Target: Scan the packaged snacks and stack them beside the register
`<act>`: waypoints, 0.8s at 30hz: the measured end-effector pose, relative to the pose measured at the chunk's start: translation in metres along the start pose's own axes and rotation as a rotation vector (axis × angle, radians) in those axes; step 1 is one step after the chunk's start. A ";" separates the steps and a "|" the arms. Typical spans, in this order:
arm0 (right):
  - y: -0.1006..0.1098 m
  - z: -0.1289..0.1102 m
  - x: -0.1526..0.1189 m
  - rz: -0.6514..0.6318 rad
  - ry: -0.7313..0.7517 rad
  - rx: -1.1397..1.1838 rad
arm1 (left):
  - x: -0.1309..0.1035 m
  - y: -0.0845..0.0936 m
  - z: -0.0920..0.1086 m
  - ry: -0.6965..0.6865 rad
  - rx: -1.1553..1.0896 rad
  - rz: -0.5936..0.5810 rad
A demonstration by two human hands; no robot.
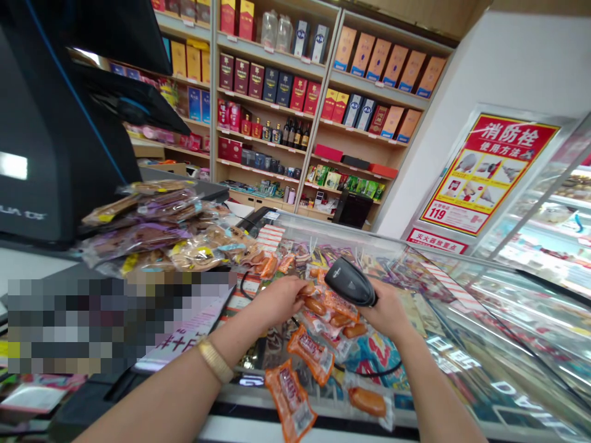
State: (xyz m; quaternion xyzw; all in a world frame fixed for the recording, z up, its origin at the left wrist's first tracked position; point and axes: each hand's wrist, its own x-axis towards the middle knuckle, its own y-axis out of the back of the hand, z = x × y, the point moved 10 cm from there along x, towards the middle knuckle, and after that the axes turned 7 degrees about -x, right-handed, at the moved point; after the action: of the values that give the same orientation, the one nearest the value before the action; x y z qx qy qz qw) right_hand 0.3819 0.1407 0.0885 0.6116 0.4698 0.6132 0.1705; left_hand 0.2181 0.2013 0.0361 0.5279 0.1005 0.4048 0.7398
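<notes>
My right hand (386, 309) is wrapped round the handle of a black barcode scanner (349, 282), its head pointing left over the glass counter. To its left, my left hand (287, 298) has its fingers bent together on a small packaged sausage (310, 290) in the heap. Beneath and between both hands lie several sausages in clear and orange wrappers. Nearer to me are an orange sausage packet (290, 397), another orange packet (311, 354) and a clear-wrapped sausage (368, 402). The scanner's black cable (383, 371) curves across the counter among them.
A pile of bagged snacks (157, 227) lies at the left beside a black checkout terminal (34, 135). The glass display counter (462, 344) stretches right, with goods under it. Shelves of boxed bottles (277, 86) stand behind. A red fire-hydrant sign (489, 172) hangs on the white pillar.
</notes>
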 end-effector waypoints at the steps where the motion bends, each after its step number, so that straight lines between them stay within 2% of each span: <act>1: 0.000 0.000 0.000 0.001 0.002 -0.006 | 0.001 0.000 -0.001 0.013 -0.001 0.005; 5: 0.001 -0.001 0.000 0.013 0.023 -0.013 | 0.004 0.009 -0.006 0.073 -0.058 0.086; 10: 0.002 -0.001 0.000 0.023 0.016 -0.003 | 0.008 0.051 -0.015 0.184 -0.317 0.379; 13: 0.003 -0.003 0.000 0.028 0.024 0.009 | 0.009 0.067 -0.027 0.269 -0.560 0.548; 15: 0.004 -0.003 -0.001 0.033 0.027 0.010 | 0.011 0.066 -0.035 0.267 -0.811 0.618; 18: 0.006 -0.003 0.000 0.057 0.030 0.004 | 0.013 0.054 -0.046 0.236 -1.165 0.634; 21: 0.007 -0.004 0.000 0.073 0.050 0.002 | 0.005 0.047 -0.060 0.279 -1.315 0.689; 24: 0.004 -0.004 0.000 0.047 0.050 0.022 | -0.001 0.046 -0.066 0.298 -1.350 0.729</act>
State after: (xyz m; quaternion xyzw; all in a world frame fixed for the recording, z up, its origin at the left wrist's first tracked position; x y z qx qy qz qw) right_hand 0.3793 0.1368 0.0924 0.6089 0.4662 0.6268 0.1375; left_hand 0.1569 0.2518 0.0478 -0.0968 -0.2493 0.6623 0.6999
